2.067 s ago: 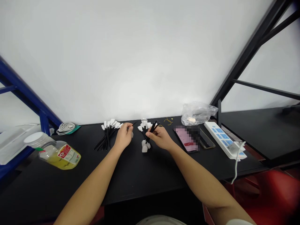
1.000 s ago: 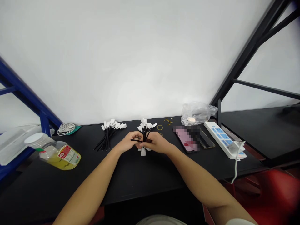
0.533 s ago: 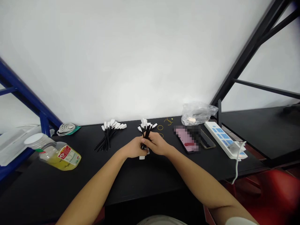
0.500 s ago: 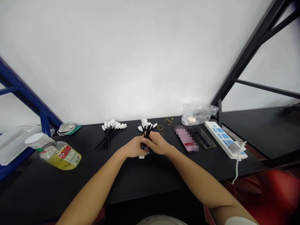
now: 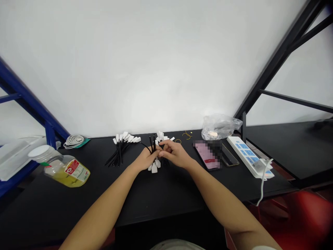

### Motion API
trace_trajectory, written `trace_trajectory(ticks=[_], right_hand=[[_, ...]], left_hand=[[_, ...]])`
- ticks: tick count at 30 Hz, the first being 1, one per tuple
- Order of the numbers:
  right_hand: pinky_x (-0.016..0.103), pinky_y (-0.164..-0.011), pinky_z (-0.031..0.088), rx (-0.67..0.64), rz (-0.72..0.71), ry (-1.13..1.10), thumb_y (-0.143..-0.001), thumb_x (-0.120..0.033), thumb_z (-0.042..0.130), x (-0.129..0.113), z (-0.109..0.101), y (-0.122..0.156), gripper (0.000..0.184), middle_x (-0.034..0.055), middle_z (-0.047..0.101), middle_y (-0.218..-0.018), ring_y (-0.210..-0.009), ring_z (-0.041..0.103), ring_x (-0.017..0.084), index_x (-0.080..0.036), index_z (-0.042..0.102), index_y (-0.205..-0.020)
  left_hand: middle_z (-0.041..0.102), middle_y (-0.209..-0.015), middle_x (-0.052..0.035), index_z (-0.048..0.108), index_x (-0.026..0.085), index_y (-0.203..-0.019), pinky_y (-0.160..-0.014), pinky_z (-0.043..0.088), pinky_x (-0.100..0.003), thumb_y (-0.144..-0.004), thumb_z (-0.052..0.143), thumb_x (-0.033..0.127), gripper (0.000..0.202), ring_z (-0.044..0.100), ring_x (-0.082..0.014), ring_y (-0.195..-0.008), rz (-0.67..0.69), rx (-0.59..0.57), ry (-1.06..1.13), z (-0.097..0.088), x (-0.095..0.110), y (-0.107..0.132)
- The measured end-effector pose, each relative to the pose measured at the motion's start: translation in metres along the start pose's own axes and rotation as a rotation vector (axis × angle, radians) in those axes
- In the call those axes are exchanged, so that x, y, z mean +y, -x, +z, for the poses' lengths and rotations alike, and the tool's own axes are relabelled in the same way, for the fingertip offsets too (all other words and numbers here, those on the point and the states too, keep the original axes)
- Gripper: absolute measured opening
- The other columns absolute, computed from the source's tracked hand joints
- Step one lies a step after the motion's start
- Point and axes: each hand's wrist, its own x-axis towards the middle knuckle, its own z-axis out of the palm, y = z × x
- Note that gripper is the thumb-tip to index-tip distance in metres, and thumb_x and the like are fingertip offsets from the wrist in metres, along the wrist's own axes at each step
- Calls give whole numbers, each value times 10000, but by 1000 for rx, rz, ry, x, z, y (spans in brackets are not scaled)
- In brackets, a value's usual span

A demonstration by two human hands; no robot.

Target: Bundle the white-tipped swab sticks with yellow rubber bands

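Note:
My left hand [image 5: 147, 158] is closed around a few short black cables [image 5: 153, 140]. Their dark ends stick up, while white ends [image 5: 154, 167] hang below the fingers. Close beside it, my right hand [image 5: 174, 152] has its thumb and index finger apart, with the thumb near the left fingertips; nothing can be made out between them. Behind and below the right hand lies another bundle of black cables with white ends [image 5: 160, 135], partly hidden. A fanned pile of similar cables [image 5: 121, 147] rests to the left on the black table [image 5: 161, 198].
At left are a jar with yellow liquid [image 5: 75, 173] and a coiled white cable [image 5: 74, 141]. Yellow rubber bands [image 5: 186, 134] lie behind the right hand. To the right are a phone [image 5: 206, 154], a dark case [image 5: 230, 154], a plastic bag [image 5: 221, 125] and a power strip [image 5: 247, 154].
Both hands were together around one bundle. My left hand now holds a few cables slightly further left, white ends down, and my right hand has loosened, leaving other cables on the table.

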Motion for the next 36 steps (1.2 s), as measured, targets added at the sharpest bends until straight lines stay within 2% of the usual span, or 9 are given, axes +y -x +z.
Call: trace_trajectory(ticks=[4, 7, 11, 16, 22, 25, 30, 33, 36], right_hand=[[235, -633, 402, 84, 46, 218, -965, -356, 573, 14, -16, -3, 205, -16, 641, -733, -635, 557, 121, -195, 680, -1033], [267, -754, 446, 1, 52, 393, -961, -255, 560, 28, -17, -4, 179, 40, 724, -911, -813, 646, 166, -202, 709, -1045], [300, -891, 460, -148, 60, 527, -946, -131, 518, 44, -8, -1, 310, 85, 713, -1130, -1026, 654, 200, -216, 699, -1183], [253, -791, 459, -262, 78, 621, -921, -85, 515, 49, 0, 2, 415, 63, 671, -1070, -898, 651, 165, -264, 676, -1259], [246, -790, 452, -226, 8, 614, -900, -64, 538, 50, -4, -1, 289, 52, 687, -1004, -915, 647, 169, -228, 730, -1041], [266, -843, 465, -108, -35, 560, -928, -95, 522, 51, -5, -3, 264, 60, 705, -1039, -960, 653, 177, -218, 721, -1049], [304, -876, 496, 302, -74, 384, -966, -178, 501, 42, -7, -5, 231, 79, 726, -1026, -957, 668, 191, -205, 711, -1059], [318, -841, 521, 513, -83, 289, -976, -228, 493, 33, -9, -4, 224, 85, 722, -979, -884, 674, 193, -198, 709, -1025], [317, -772, 540, 596, -105, 170, -979, -261, 506, 26, -8, -1, 200, 77, 707, -982, -790, 663, 174, -206, 695, -1015]], left_hand=[[624, -635, -9, 673, 160, -939, -680, 531, -306, -922, 544, 468, 334, 642, -172, -644, -77, 137, 138, -6, -18, -7], [575, -590, 21, 671, 150, -952, -623, 517, -287, -892, 584, 486, 352, 632, -160, -597, -119, 209, 225, -10, -26, -10], [632, -632, -5, 686, 145, -980, -634, 525, -293, -853, 645, 483, 363, 657, -172, -633, -147, 225, 207, -12, -24, -8], [656, -658, -20, 670, 148, -900, -678, 546, -310, -822, 670, 533, 392, 678, -177, -653, -129, 257, 265, -7, -16, -7], [569, -595, 40, 591, 169, -945, -575, 519, -274, -897, 527, 646, 484, 597, -129, -509, -54, 444, 255, -6, -18, -10], [613, -648, 14, 613, 158, -969, -593, 530, -267, -905, 527, 645, 499, 637, -136, -559, -31, 455, 197, -9, -19, -9], [689, -789, -49, 674, 155, -944, -768, 573, -331, -860, 627, 601, 456, 708, -188, -741, -63, 321, 145, -5, -20, -6], [713, -902, -76, 698, 177, -928, -874, 547, -358, -868, 651, 521, 352, 701, -208, -870, -15, 336, 26, -4, -20, -5], [714, -983, -89, 699, 187, -920, -945, 519, -388, -898, 624, 468, 292, 682, -224, -964, 63, 377, -57, -5, -19, -5]])
